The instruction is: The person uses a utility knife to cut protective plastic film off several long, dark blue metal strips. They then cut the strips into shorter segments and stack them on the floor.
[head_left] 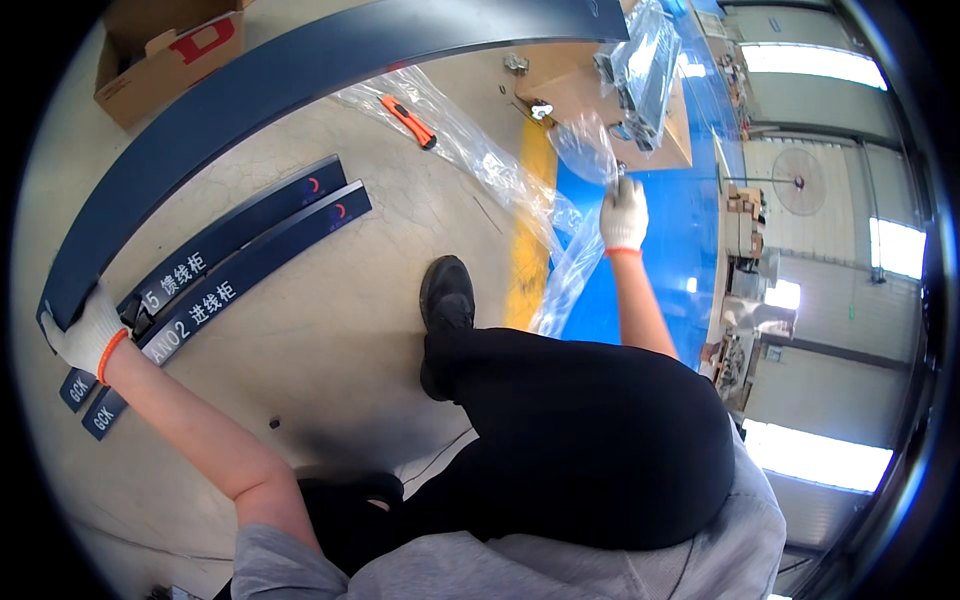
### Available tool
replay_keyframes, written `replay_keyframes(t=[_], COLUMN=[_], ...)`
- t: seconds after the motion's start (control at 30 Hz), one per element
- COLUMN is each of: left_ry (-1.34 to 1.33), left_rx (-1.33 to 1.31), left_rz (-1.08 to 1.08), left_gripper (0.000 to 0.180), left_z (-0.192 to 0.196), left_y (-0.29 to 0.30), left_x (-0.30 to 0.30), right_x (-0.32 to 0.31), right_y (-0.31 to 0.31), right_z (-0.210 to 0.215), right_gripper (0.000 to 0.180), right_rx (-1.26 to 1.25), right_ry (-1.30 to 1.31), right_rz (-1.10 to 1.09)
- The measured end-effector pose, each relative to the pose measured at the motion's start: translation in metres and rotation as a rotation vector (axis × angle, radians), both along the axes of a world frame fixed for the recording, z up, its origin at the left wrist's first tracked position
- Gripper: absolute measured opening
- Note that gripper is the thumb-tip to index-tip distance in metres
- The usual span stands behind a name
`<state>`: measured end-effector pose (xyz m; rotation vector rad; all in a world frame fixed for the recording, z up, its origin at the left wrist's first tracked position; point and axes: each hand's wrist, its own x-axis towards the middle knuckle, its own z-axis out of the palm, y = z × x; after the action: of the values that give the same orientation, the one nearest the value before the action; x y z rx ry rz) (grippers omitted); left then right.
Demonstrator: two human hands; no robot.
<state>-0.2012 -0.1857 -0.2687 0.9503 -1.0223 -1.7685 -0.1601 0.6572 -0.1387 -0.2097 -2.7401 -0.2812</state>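
Observation:
A long dark blue panel [200,118], curved by the lens, runs from lower left to the top of the view. My left hand [88,330], in a white knit glove with an orange cuff, is closed around its near-left end. Beside it, two shorter dark strips with white lettering, one strip [235,233] and another strip [225,298], lie on the floor. At the right, my gloved right hand [624,216] has its fingers closed at the edge of a clear plastic bag [588,150]; its fingertips are partly hidden.
An orange utility knife [408,122] rests by a long clear plastic sheet [480,155]. Wrapped metal parts [645,85] lie on a cardboard box [675,135] at the far right. An open carton [175,65] stands far left. A yellow line [532,200] borders the blue floor [675,230].

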Motion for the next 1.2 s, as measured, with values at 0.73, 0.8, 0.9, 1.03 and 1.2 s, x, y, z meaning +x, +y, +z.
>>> replay_keyframes(t=[0.73, 0.8, 0.9, 1.03, 1.2], left_ry=[-0.596, 0.346, 0.417, 0.339, 0.328], left_rx=[-0.447, 0.27, 0.5, 0.602, 0.568], left_rz=[0.152, 0.075, -0.112, -0.125, -0.293], left_gripper=[0.08, 0.07, 0.052, 0.056, 0.057], left_z=[0.036, 0.025, 0.02, 0.041, -0.013], left_y=[0.004, 0.001, 0.019, 0.049, 0.072], left_x=[0.089, 0.076, 0.044, -0.013, -0.021], right_x=[-0.224, -0.206, -0.186, -0.159, -0.087], right_y=[-0.258, -0.263, -0.259, -0.222, -0.169], right_z=[-0.119, -0.089, -0.044, 0.0, 0.07], right_gripper=[0.094, 0.085, 0.053, 0.031, 0.015], right_rx=[-1.973, -2.68, -2.919, -2.766, -2.513], right_ry=[-0.256, -0.499, -0.271, 0.212, 0.409], right_rz=[0.202, 0.336, 0.364, 0.272, 0.183])
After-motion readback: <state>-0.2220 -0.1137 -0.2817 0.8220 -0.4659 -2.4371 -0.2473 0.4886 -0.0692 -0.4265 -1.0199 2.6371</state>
